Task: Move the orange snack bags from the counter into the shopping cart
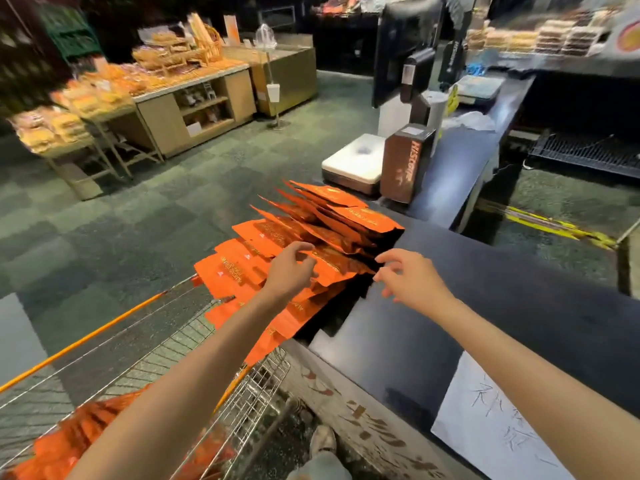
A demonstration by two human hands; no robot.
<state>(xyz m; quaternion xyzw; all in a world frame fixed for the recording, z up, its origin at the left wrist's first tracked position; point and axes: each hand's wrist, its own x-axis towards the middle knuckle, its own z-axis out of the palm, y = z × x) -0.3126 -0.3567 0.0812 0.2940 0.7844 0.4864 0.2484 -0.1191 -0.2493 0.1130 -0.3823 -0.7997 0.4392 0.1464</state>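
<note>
A long leaning stack of orange snack bags lies along the left edge of the dark counter, overhanging the wire shopping cart below. My left hand rests on top of the nearest bags, fingers curled over one bag's edge. My right hand hovers just right of the stack above the counter, fingers spread and empty. More orange bags lie inside the cart at the lower left, partly hidden by my left forearm.
A white paper sign lies on the counter near me. A brown box and a white scale stand beyond the stack. A register screen is farther back. Bakery display tables stand across the tiled floor.
</note>
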